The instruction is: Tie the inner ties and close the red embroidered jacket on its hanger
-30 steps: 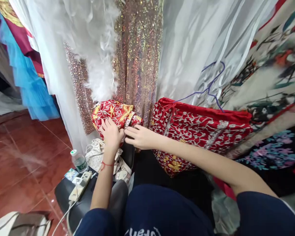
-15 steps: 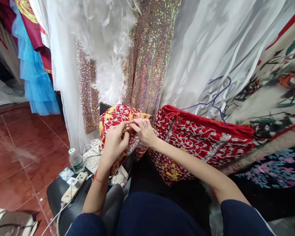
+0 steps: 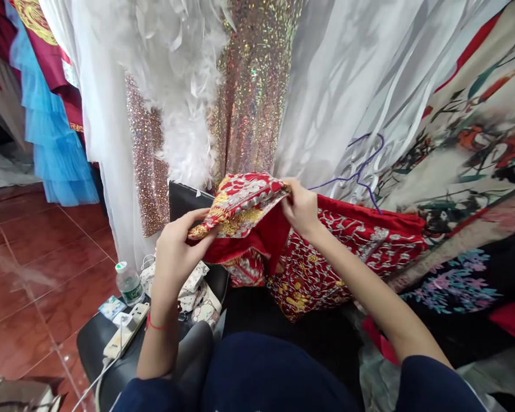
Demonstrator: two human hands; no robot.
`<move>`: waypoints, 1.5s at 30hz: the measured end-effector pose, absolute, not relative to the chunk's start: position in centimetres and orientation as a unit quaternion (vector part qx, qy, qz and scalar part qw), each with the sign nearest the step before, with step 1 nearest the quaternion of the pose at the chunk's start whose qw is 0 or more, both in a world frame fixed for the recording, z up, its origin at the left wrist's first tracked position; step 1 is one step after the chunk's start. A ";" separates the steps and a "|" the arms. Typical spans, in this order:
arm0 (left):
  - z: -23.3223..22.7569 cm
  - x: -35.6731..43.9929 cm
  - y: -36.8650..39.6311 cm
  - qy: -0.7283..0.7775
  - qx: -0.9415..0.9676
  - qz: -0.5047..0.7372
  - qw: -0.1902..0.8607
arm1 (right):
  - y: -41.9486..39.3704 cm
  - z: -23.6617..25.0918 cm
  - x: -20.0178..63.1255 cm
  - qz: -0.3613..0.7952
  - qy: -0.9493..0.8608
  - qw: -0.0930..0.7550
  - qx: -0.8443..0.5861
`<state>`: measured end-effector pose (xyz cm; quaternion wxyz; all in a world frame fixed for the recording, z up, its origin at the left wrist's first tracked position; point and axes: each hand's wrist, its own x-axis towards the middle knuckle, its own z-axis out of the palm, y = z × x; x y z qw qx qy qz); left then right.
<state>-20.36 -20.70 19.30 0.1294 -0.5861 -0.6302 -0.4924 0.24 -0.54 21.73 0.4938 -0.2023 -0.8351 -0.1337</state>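
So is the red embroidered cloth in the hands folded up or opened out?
Partly opened: the left hand and right hand pull one edge of the red embroidered cloth apart, its plain red lining showing beneath.

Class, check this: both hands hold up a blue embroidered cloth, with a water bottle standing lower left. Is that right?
Not quite. In the head view the cloth gripped by the left hand and right hand is red with gold embroidery, not blue. The water bottle does stand lower left.

black stool (image 3: 94,349), power strip (image 3: 126,337), water bottle (image 3: 127,283), tiled floor (image 3: 34,269)

One head-worn camera looks forward and down, close over the lap (no second view).
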 end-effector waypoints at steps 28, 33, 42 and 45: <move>21.9 -14.0 -9.1 -0.752 -0.615 -0.212 0.108 | 11.5 22.2 -6.6 0.217 -0.903 0.362 -0.084; 24.2 -13.6 -2.3 -0.765 -0.583 -0.231 0.147 | 15.0 27.1 -6.1 0.070 -0.848 0.470 -0.235; 24.4 -15.2 4.3 -0.720 -0.632 -0.240 0.156 | 16.2 26.6 -0.4 -0.058 -0.852 0.165 -0.493; 25.5 -14.9 4.9 -0.686 -0.648 -0.287 0.163 | 15.8 26.5 0.1 -0.086 -0.808 0.216 -0.541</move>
